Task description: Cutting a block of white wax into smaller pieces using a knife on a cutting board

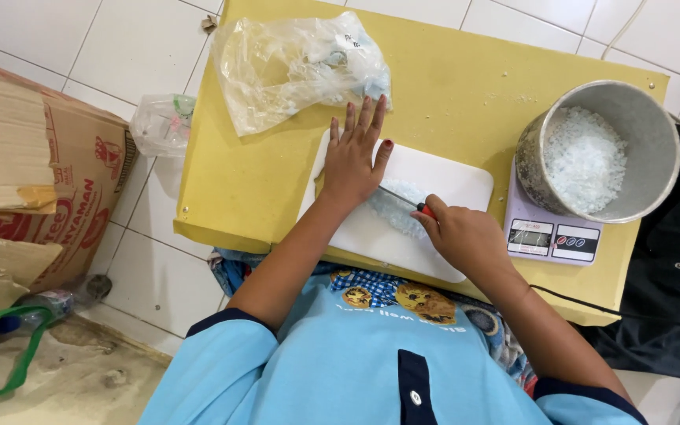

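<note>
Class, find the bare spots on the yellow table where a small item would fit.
Free: the strip between bag and pot, and the table left of the board. Crowded: the board, with both hands, and the scale corner.

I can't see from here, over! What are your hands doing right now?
Left hand flat on white cutting board. Right hand shut on knife, blade in pale chopped bits. Metal pot on scale, apart at right.

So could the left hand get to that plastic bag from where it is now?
Probably yes. The left hand lies flat on the white board, its fingers pointing at the plastic bag just beyond them, with only bare yellow table between.
</note>
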